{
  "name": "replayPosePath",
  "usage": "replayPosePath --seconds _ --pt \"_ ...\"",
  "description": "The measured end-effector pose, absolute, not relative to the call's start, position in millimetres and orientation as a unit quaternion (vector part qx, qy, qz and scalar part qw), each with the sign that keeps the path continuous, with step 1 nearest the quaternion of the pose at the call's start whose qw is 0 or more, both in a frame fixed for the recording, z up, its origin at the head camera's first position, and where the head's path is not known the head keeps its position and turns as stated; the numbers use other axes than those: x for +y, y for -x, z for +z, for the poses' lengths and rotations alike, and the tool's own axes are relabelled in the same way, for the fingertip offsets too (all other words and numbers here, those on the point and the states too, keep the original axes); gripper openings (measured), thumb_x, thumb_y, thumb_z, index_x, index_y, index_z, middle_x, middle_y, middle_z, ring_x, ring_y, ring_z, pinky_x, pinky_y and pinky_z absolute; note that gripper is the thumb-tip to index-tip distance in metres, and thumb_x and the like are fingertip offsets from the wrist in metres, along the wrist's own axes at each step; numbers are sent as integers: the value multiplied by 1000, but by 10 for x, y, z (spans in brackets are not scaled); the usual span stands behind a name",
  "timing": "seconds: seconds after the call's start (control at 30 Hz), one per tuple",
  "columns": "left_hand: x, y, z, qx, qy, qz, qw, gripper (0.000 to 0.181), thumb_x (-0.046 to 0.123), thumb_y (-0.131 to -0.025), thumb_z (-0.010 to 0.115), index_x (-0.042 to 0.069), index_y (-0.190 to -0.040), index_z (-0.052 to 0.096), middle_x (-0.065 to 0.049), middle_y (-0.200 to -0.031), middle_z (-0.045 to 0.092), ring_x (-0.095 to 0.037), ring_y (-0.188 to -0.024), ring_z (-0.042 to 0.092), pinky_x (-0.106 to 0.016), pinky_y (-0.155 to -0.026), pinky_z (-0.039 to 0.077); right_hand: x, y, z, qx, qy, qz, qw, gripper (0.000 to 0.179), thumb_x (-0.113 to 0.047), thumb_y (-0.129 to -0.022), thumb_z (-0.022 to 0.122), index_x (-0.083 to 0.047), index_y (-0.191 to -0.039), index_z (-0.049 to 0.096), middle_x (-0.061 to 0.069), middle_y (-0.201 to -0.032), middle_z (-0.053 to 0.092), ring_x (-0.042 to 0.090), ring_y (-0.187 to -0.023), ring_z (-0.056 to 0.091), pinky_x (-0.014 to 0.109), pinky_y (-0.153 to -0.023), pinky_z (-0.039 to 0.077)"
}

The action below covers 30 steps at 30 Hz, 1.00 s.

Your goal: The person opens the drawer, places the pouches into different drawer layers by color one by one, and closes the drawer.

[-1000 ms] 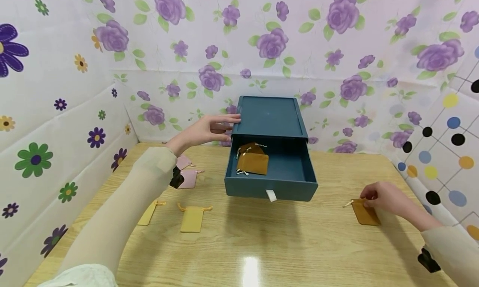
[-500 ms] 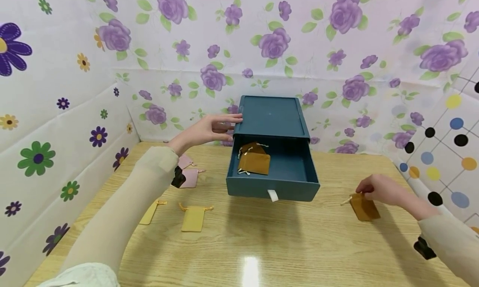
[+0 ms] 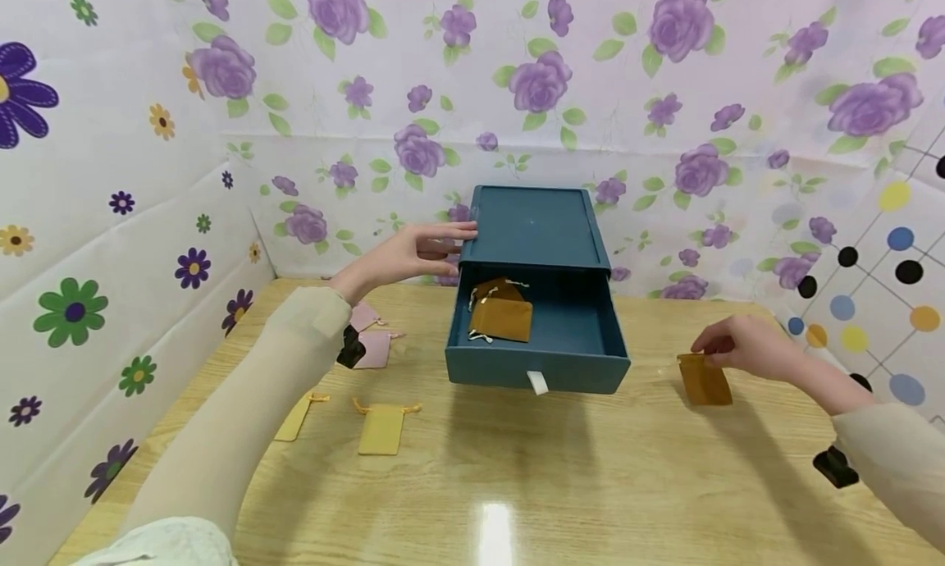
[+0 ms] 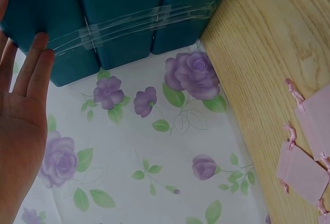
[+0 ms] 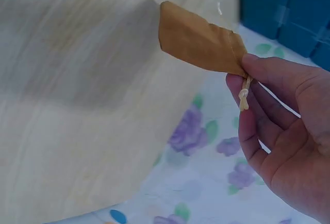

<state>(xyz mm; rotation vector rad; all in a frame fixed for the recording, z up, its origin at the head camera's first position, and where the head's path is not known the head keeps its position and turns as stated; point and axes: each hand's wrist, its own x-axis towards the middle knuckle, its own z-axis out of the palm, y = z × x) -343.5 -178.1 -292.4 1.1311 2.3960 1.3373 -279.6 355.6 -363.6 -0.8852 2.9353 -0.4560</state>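
Observation:
My right hand point(image 3: 753, 349) pinches a brown drawstring pouch point(image 3: 705, 379) by its top edge, between thumb and fingers, and the pouch hangs over the right side of the table. In the right wrist view the pouch point(image 5: 201, 41) shows a pale knotted cord point(image 5: 244, 95) beside the fingers. My left hand point(image 3: 406, 256) rests its fingertips on the left side of the blue drawer box point(image 3: 535, 225), the fingers fairly straight. The box's top drawer point(image 3: 535, 375) is pulled out, with a white tab on its front. Brown pouches point(image 3: 502, 318) lie in its left part.
Two yellow pouches, one of them this yellow pouch point(image 3: 381, 429), lie on the left of the wooden table point(image 3: 627, 500). Pink pouches point(image 3: 373, 349) lie behind them, partly hidden by the left wrist. Floral cloth point(image 3: 354, 164) hangs behind the box, with patterned sheets at both sides.
My right hand has lifted the brown pouch off the table and moved it up and slightly leftward. My left hand stays at the box, and the drawer has not moved.

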Motion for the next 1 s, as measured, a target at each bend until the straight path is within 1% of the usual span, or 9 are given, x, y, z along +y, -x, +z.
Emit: replayPosePath --seconds 0.23,0.47,0.57,0.7,0.87,1.0 --pt "-1789 3445 -2903 808 -378 445 81 56 13 -95 66 19 -148 48 4 -162 34 -29 -141 47 -44 -113 45 3353 2810 -3281 952 272 -140 18 17 -4 -87 73 -10 -102 77 0 -95 76 6 -77 67 19 -65 54" --pt "-1775 3443 -2899 808 -376 447 83 55 11 -95 66 19 -147 49 3 -161 35 -29 -140 48 -45 -112 46 3178 2836 -3007 949 294 -113 -28 18 -2 -84 75 -16 -95 79 0 -92 77 12 -78 68 19 -62 53" --pt "-1770 3439 -2897 809 -371 448 86 56 11 -95 66 19 -147 49 4 -161 35 -29 -140 48 -45 -112 46 3108 2838 -2877 945 306 -106 -44 21 0 -83 75 -17 -95 80 1 -93 78 14 -80 69 19 -62 53" --pt "-1768 3441 -2897 810 -369 448 87 56 12 -95 66 20 -147 49 4 -161 35 -29 -140 48 -45 -111 46 3008 2833 -2660 942 316 -102 -48 21 0 -84 74 -16 -97 79 0 -94 77 14 -80 69 19 -63 53" --pt "-1769 3427 -2886 811 -366 447 86 56 12 -95 67 20 -147 49 4 -161 35 -29 -140 48 -45 -111 46 2881 2853 -2401 941 321 -86 -62 18 -3 -84 76 -16 -95 79 0 -93 77 12 -77 69 19 -64 55" --pt "-1770 3427 -2887 811 -366 448 86 56 11 -95 67 21 -147 49 4 -161 36 -28 -140 48 -45 -111 46 2778 2843 -2199 944 315 -73 -63 20 -2 -85 75 -15 -99 78 2 -95 77 13 -77 68 19 -62 53"
